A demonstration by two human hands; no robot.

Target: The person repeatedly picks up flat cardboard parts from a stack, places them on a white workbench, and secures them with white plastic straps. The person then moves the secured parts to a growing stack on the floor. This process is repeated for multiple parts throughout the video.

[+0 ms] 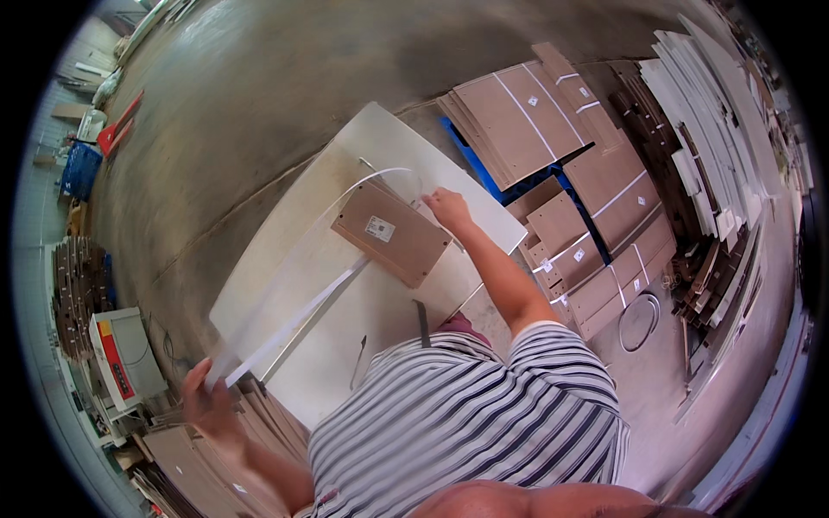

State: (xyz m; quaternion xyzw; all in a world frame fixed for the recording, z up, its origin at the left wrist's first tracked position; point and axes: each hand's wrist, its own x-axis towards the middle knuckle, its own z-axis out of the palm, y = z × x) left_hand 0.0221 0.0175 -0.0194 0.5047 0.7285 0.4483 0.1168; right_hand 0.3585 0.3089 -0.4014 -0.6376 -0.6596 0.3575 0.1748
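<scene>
A short stack of brown boards (413,250) with a white label on top lies on the white table (345,155). A long white strap (298,322) passes beneath the stack and loops over above it. Out at the lower left, my left hand (213,407) is closed on the strap, its fingers partly smeared by motion. My right hand (446,207) is pinched at the far right side of the stack, where the other end of the strap reaches its fingertips. A dark strip (421,324) lies at the table's near edge, close to my body.
Strapped stacks of brown panels (522,121) sit on a blue pallet (471,155) to the right. A strap coil (640,322) lies on the floor. White boards (691,129) are piled farther right. At left stand a white and red machine (125,358) and more panels (203,449).
</scene>
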